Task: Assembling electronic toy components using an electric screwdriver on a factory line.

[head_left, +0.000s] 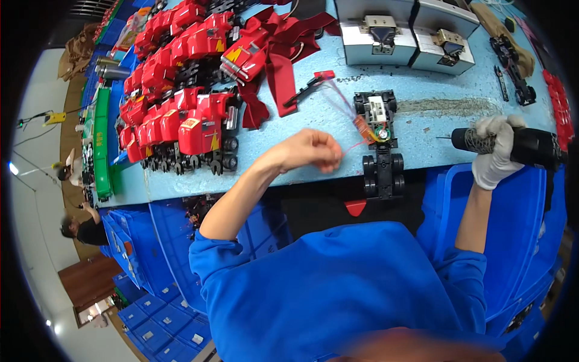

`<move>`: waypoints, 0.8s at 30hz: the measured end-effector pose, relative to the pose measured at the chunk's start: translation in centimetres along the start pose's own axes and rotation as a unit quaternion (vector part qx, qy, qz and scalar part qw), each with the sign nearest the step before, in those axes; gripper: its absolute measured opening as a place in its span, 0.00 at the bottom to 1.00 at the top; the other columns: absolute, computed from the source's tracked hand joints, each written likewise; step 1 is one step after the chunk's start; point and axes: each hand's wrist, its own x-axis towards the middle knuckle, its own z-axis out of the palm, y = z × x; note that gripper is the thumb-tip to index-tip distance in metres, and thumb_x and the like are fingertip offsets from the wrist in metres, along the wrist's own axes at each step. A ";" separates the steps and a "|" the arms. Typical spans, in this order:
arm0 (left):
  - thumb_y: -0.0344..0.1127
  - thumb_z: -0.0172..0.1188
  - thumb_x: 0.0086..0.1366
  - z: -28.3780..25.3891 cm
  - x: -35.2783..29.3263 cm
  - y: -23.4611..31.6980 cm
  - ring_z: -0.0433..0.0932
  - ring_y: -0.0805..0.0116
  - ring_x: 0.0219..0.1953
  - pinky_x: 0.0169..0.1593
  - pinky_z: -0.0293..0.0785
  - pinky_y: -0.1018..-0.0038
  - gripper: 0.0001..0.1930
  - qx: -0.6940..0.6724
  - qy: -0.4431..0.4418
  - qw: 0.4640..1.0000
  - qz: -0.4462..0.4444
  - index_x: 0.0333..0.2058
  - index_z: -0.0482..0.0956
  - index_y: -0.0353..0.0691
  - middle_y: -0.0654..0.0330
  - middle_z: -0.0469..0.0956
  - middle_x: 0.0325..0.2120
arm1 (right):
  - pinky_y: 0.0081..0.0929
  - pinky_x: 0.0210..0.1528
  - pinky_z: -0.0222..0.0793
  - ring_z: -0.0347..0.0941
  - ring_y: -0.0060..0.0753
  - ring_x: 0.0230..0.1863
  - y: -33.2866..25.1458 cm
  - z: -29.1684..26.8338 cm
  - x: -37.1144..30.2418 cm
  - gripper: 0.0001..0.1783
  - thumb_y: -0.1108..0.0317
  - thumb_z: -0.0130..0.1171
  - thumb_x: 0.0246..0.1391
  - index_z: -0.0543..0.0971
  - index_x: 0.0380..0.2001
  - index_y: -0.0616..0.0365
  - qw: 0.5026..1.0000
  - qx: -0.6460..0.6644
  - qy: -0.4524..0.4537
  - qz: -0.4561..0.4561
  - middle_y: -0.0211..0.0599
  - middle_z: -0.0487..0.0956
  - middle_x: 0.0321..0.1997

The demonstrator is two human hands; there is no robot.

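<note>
A black toy truck chassis (384,163) lies on the light blue bench in front of me, wheels along both sides. It carries a white block (377,110), a small green circuit board (382,134) and an orange-wrapped part (363,128). A thin red wire (356,146) runs from the chassis to the fingertips of my bare left hand (310,151), whose fingers are curled together and slightly blurred. Right of the chassis, my white-gloved right hand (496,149) grips a black electric screwdriver (534,148), its thin bit pointing left toward the chassis without touching it.
Rows of red truck cabs (199,130) crowd the bench's left side, beside red cloth strips (282,81). Two metal boxes with fixtures (379,45) stand at the back. Another black chassis (515,72) lies far right. Blue bins (443,199) sit below the edge. Other people work far left.
</note>
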 end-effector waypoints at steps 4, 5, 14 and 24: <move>0.29 0.56 0.57 1.9 0.5 0.9 0.77 0.74 0.27 0.31 0.74 0.82 0.08 -0.068 -0.120 0.987 -0.086 0.35 0.74 0.32 0.57 0.78 0.27 | 0.30 0.26 0.66 0.66 0.29 0.20 0.1 1.4 0.4 0.09 0.75 0.54 0.48 0.69 0.35 0.62 0.998 -0.055 0.024 0.008 0.34 0.68 0.19; 0.28 0.54 0.59 2.1 0.7 1.7 0.78 0.73 0.28 0.32 0.76 0.82 0.07 -0.121 -0.146 0.978 -0.085 0.36 0.74 0.32 0.55 0.78 0.28 | 0.30 0.26 0.66 0.66 0.28 0.20 0.3 1.5 0.5 0.10 0.75 0.55 0.48 0.69 0.35 0.63 0.998 -0.060 0.029 0.015 0.33 0.69 0.19; 0.23 0.55 0.56 6.9 0.6 1.4 0.79 0.67 0.31 0.37 0.76 0.78 0.05 -0.108 0.045 0.971 0.209 0.33 0.71 0.33 0.49 0.77 0.32 | 0.31 0.26 0.66 0.65 0.27 0.18 0.3 0.9 0.6 0.09 0.72 0.54 0.50 0.69 0.35 0.62 0.993 -0.086 0.071 0.029 0.32 0.67 0.18; 0.23 0.64 0.41 9.3 3.5 -0.2 0.65 0.57 0.37 0.38 0.65 0.68 0.10 0.436 0.391 0.714 0.384 0.26 0.77 0.40 0.57 0.70 0.30 | 0.29 0.27 0.60 0.62 0.26 0.18 0.7 2.5 -2.6 0.15 0.58 0.48 0.51 0.68 0.42 0.48 0.983 0.167 -0.053 0.058 0.28 0.65 0.20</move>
